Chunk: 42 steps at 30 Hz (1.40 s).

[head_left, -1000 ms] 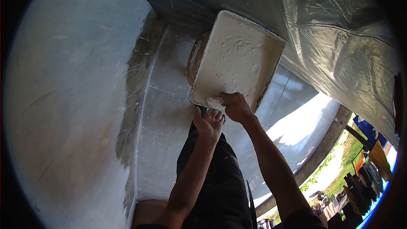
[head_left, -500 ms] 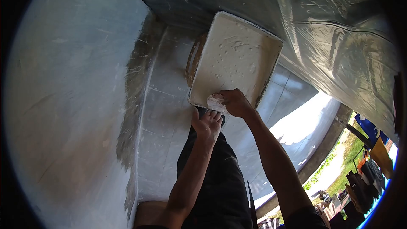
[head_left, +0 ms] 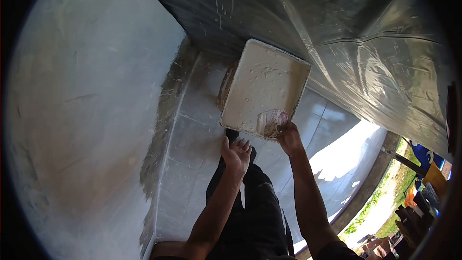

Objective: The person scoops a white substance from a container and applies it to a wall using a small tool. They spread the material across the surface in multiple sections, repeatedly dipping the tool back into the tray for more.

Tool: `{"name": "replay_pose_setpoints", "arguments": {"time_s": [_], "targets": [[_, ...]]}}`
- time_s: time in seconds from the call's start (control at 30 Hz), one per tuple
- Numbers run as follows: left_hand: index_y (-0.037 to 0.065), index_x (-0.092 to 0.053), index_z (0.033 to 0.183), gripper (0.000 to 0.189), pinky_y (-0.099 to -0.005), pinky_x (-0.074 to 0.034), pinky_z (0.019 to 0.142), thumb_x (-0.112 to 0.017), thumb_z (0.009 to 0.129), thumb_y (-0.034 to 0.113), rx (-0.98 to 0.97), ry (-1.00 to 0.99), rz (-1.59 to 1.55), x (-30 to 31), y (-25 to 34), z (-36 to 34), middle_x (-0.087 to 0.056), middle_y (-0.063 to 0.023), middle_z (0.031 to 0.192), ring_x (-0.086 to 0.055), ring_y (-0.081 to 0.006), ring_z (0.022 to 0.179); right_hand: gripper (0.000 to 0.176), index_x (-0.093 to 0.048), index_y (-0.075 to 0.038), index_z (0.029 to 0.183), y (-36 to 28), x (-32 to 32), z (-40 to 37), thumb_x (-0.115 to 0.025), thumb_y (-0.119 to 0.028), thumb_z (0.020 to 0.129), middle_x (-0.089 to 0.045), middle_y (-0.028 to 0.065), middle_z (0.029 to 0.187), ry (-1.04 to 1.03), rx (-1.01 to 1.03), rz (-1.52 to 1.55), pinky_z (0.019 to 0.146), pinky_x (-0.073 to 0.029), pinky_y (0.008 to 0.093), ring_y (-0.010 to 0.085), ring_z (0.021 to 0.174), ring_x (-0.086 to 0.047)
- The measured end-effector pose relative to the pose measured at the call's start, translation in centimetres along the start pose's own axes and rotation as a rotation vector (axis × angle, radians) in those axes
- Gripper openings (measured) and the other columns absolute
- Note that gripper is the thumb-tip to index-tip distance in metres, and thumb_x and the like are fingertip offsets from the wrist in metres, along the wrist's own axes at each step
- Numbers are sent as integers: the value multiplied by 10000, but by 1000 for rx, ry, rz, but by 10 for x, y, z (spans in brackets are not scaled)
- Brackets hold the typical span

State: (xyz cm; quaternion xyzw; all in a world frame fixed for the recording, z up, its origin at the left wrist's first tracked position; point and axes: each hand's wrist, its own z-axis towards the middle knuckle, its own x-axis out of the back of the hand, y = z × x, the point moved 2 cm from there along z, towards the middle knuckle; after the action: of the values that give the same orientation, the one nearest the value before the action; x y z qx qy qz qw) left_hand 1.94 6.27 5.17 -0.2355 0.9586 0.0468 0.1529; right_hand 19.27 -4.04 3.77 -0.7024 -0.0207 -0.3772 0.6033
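1. Since the tray [head_left: 279,52] is nearly full of thick white mix [head_left: 262,86], we judge it heavy and quick to slop. It lies flat on the tiled floor [head_left: 192,130], just beyond our knees and right of the wall [head_left: 86,115].
2. Its rims look stiff but smeared and slick, so we would grip two opposite sides and keep it level.
3. Our right hand [head_left: 288,137] closes its fingers on a soaked wad [head_left: 272,119] at the tray's near right corner. The wad looks soft, dripping and probably slippery.
4. Our left hand [head_left: 236,153] rests flat on dark trousers [head_left: 250,212], fingers together and holding nothing.
5. A plastic sheet [head_left: 375,58] drapes at the far right.
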Motion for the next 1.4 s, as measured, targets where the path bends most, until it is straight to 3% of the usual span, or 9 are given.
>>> {"name": "replay_pose_setpoints", "arguments": {"time_s": [0.03,0.1,0.37,0.57,0.77,0.8,0.9,1.23,1.4], "targets": [[-90,-122,1476,858,-461,-73,1175,-338,942,546,-16,-24,0,-2,1,-9,-186,-231,1548,-158,-376,1451,484,-539,-6,1227,-10,2,1,-510,88,754,-624,144,1112,12,26,0,909,-483,410,286,1043,-610],[-93,-178,1462,838,-466,-94,1170,-339,943,545,-33,-63,63,-6,4,-28,-249,-228,1527,-214,-374,1434,575,-457,22,1296,-23,-3,2,-460,65,723,-581,154,1203,132,-627,1415,964,-467,467,324,1130,-569],[-97,-296,1404,750,-462,-122,1163,-357,949,495,-244,-314,9,-24,29,-130,-309,-226,1503,-264,-390,1408,627,-378,32,1361,-153,26,-2,-436,35,737,-529,159,1288,109,-471,1463,1033,-423,491,329,1192,-530],[-87,-393,1341,662,-465,-128,1156,-375,950,446,-440,-455,-100,5,63,-225,-403,-232,1444,-310,-395,1384,609,-391,21,1358,-267,15,-9,-462,43,753,-511,153,1318,-118,-376,1581,1057,-403,463,311,1226,-501],[-57,-357,1397,667,-437,-174,1153,-395,949,436,-773,-516,-39,60,113,-302,-336,-219,1498,-335,-360,1383,466,-455,35,1312,-375,-26,-13,-478,32,846,-549,145,1279,-325,-223,1531,1031,-422,438,284,1165,-549],[-71,-387,1358,640,-438,-207,1130,-368,945,417,-802,-500,-72,66,125,-315,-422,-218,1438,-367,-364,1361,375,-503,49,1253,-392,-34,-12,-501,16,879,-586,144,1223,-348,-189,1499,1005,-440,422,270,1117,-579],[-78,-384,1357,636,-444,-236,1120,-372,941,404,-867,-532,-115,88,156,-354,-425,-220,1435,-390,-378,1342,243,-583,66,1150,-447,-58,-9,-527,3,922,-642,143,1125,-375,-110,1458,941,-478,374,239,1025,-629],[-71,-414,1326,595,-453,-318,1081,-399,927,370,-969,-591,28,163,274,-435,-482,-228,1384,-432,-399,1306,292,-618,35,1176,-669,-95,-11,-505,75,909,-665,94,1115,-108,460,963,890,-456,272,110,979,-594],[-57,-462,1295,536,-438,-316,1089,-398,936,336,-833,-641,262,194,313,-447,-494,-227,1375,-447,-376,1302,444,-635,-28,1195,-737,-118,-3,-500,158,814,-663,128,1163,358,909,646,961,-457,343,238,1062,-621]]}}
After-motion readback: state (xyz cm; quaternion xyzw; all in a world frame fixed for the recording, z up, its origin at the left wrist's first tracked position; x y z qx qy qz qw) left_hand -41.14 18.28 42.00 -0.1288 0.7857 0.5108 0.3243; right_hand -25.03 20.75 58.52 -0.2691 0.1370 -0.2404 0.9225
